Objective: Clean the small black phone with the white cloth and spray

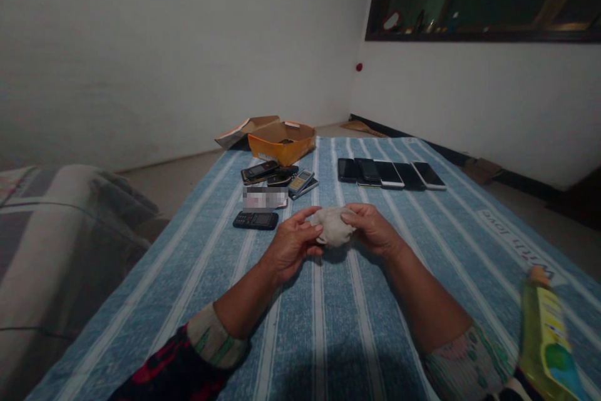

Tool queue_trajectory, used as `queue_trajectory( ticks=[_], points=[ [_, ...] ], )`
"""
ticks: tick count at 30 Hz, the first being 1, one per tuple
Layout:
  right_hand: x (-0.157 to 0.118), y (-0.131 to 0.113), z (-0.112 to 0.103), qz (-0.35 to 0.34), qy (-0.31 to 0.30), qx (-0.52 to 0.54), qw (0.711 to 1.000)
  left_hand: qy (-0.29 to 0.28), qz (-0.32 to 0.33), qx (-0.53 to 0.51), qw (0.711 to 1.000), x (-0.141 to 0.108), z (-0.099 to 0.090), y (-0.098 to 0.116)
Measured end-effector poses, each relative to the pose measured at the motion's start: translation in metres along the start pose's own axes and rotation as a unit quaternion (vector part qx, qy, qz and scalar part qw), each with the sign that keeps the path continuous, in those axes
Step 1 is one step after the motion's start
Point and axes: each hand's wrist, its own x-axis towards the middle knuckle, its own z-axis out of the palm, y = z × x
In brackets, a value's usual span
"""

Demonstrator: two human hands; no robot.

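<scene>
Both hands hold a crumpled, off-white cloth (335, 228) just above the middle of the striped table cover. My left hand (293, 241) grips its left side, thumb on top and fingers around the edge. On the opposite side my right hand (373, 229) pinches it between thumb and fingers. Whether anything is wrapped inside the cloth I cannot tell. Just left of my left hand lies a black keypad phone (256, 220). Beyond it is a loose pile of older phones, among them a silver-blue keypad phone (301, 183) and a dark phone (260, 171).
Several smartphones (388, 174) lie side by side at the back right. An open orange cardboard box (282, 144) stands at the far left end. A bottle of yellow-green liquid (547, 338) is near the right edge of the blue striped cover (338, 313). Fabric-covered furniture (79, 251) is at left.
</scene>
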Motion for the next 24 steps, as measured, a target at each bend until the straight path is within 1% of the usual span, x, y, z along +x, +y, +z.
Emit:
queue_trajectory(
  ticks=[3, 5, 7, 9, 11, 13, 16, 18, 20, 22, 24],
  points=[
    [0.004, 0.005, 0.002, 0.008, 0.024, -0.012, 1.000, -0.004, -0.014, -0.004, 1.000, 0.000, 0.000, 0.001],
    [0.007, 0.008, 0.004, 0.006, 0.067, -0.025, 0.997, -0.005, -0.013, -0.016, 1.000, 0.000, 0.000, 0.001],
    [0.010, 0.009, 0.006, -0.012, 0.126, -0.050, 0.991, -0.008, -0.008, -0.032, 0.999, 0.001, 0.000, 0.000],
    [0.013, 0.009, 0.008, -0.043, 0.181, -0.100, 0.977, -0.013, -0.002, -0.043, 0.999, 0.002, -0.001, 0.000],
    [0.014, 0.009, 0.009, -0.071, 0.210, -0.165, 0.961, -0.018, 0.004, -0.046, 0.999, 0.003, -0.001, -0.001],
    [0.014, 0.010, 0.011, -0.082, 0.209, -0.209, 0.952, -0.020, 0.008, -0.041, 0.999, 0.003, -0.002, -0.002],
    [0.012, 0.009, 0.015, -0.087, 0.165, -0.244, 0.952, -0.029, 0.008, -0.030, 0.999, 0.002, -0.004, -0.002],
    [0.010, 0.008, 0.019, -0.106, 0.159, -0.282, 0.940, -0.038, 0.006, -0.025, 0.999, 0.001, -0.005, -0.002],
    [0.010, 0.005, 0.022, -0.122, 0.192, -0.323, 0.919, -0.046, 0.003, -0.024, 0.999, 0.001, -0.005, -0.001],
    [0.010, 0.002, 0.026, -0.116, 0.233, -0.356, 0.897, -0.051, -0.001, -0.024, 0.998, 0.002, -0.005, 0.001],
    [0.010, 0.000, 0.029, -0.094, 0.242, -0.376, 0.889, -0.046, -0.001, -0.019, 0.999, 0.003, -0.004, 0.003]
  ],
)
